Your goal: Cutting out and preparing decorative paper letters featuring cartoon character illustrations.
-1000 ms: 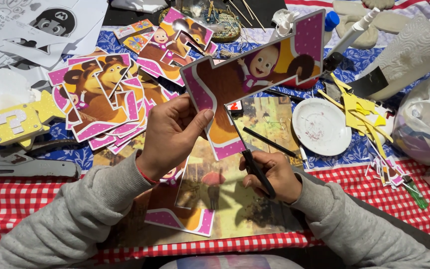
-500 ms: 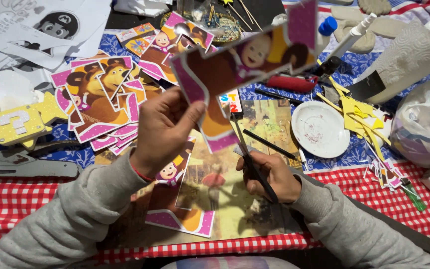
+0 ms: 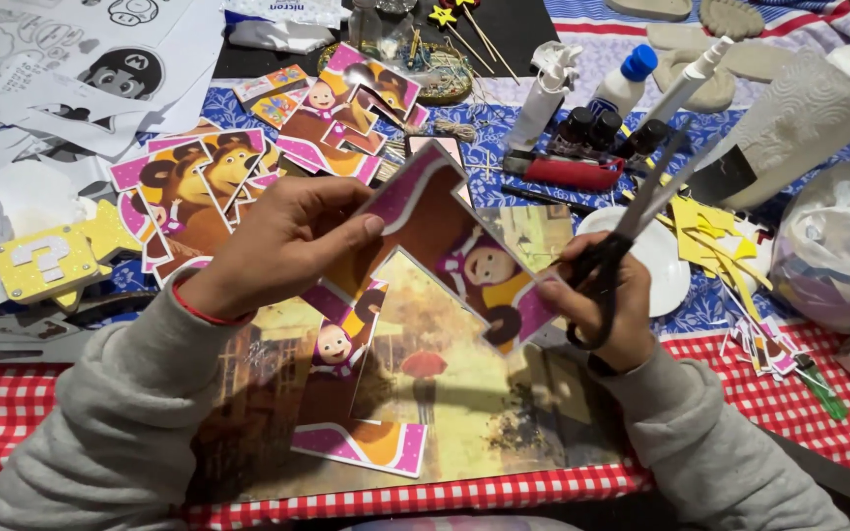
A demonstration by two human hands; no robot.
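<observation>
glossy angular cartoon cutout (image 3: pixel 455 246) held over the desk (image 3: pixel 12 433)
left hand (image 3: pixel 282 246) fingers pinch its 9 o'clock edge; right hand (image 3: pixel 607 305) fingers grip black scissors (image 3: pixel 632 221).

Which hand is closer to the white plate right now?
Right. The right hand, gripping the scissors, sits at the white plate's near-left edge. The left hand holds the pink-edged cutout well off to the plate's left.
</observation>
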